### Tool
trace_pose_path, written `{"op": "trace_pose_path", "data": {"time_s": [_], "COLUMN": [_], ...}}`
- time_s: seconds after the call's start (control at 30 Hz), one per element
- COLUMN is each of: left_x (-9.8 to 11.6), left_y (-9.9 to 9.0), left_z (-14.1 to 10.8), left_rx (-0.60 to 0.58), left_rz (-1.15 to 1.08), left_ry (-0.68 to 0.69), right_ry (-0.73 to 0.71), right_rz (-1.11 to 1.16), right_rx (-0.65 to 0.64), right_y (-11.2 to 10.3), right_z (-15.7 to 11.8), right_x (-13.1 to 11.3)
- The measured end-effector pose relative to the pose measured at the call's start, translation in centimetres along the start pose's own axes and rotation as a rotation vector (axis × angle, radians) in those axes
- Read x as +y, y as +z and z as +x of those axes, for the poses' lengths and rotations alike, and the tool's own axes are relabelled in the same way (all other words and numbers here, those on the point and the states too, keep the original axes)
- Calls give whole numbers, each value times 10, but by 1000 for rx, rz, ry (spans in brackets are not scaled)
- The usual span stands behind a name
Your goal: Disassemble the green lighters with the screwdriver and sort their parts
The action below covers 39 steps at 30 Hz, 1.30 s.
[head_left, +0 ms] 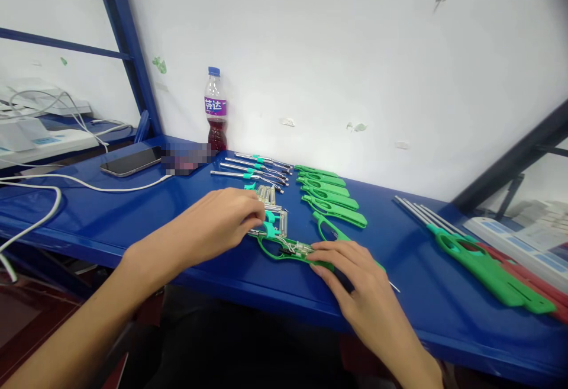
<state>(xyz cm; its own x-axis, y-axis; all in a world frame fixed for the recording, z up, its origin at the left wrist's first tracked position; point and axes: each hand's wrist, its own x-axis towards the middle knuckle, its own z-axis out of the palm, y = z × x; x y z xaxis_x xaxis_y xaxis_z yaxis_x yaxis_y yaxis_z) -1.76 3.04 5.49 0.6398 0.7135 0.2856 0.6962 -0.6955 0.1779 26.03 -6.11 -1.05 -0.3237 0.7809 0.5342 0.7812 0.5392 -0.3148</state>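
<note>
A green lighter shell half (327, 265) lies on the blue table with wires and a clear fuel tank in it. My right hand (357, 273) grips its handle end between thumb and fingers. My left hand (237, 211) is closed in a pinch above the shell's front end, beside teal triggers (271, 229); its fingers hide whatever is in them. Clear fuel tanks (283, 222) lie just right of that hand. Another green shell (326, 226) is partly hidden behind my right hand, and a thin metal rod (394, 287) sticks out beyond it.
Behind my hands lie several metal lighter tubes (242, 174) with wires and a row of green shells (341, 214). Green lighters (479, 267) and red ones (528, 273) lie at right. A phone (133, 161), a white cable (110, 189) and a bottle (215, 108) are at left.
</note>
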Motion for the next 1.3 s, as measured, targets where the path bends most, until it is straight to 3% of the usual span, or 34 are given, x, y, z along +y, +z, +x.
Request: {"op": "trace_pose_path", "data": {"time_s": [0.2,0.37,0.6,0.97,1.3], "left_x": [-16,2,30,39,39], "left_y": [1,10,22,25,30], "left_z": [-1,-3,-2,4,4], "left_rx": [-7,-23,-70,-107,-100], "left_rz": [32,29,-118,-148,-141], "left_ry": [-58,-25,122,127,144], "right_ry": [13,27,69,192,145], "right_rz": [65,123,124,147,77], "right_rx": [-26,-37,-3,-10,17], "right_y": [-3,-6,-4,-4,-1], "right_z": [0,0,1,2,1], "right_x": [-1,-4,-5,-4,-4]}}
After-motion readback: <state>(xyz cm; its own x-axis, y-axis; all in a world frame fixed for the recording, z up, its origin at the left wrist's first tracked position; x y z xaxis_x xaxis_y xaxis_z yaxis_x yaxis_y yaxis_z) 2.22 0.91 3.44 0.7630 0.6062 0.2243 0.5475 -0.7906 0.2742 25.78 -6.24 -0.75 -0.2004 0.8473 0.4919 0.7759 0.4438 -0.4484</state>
